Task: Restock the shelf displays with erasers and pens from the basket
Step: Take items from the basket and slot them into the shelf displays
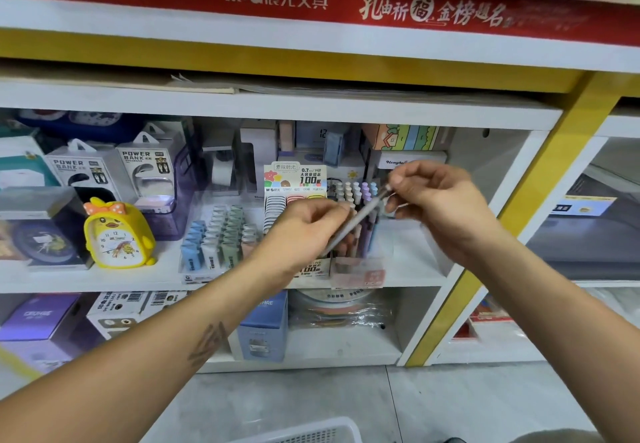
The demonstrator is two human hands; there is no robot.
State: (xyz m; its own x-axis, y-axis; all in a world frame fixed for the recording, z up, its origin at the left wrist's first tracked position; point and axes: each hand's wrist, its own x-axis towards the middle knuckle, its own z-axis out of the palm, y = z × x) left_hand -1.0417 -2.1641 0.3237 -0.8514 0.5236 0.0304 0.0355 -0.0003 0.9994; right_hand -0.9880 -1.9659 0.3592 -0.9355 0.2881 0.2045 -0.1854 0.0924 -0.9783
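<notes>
Both hands hold one grey pen (360, 219) slantwise in front of the shelf (408, 279). The left hand (304, 231) has its fingers (334, 212) curled together round the pen's lower half, thumb side toward the camera. The right hand (440, 196) pinches the pen's upper end between thumb and forefinger, the other fingers (403, 208) loosely bent beneath it. The pen hangs just in front of the pen display (356, 200), a clear box of pastel-capped pens standing on the shelf. Left of it sit a lead refill display (294, 182) and a clear tray of erasers (221, 238) in blue, white and green sleeves. A white basket (311, 430) shows at the bottom edge, on the floor.
</notes>
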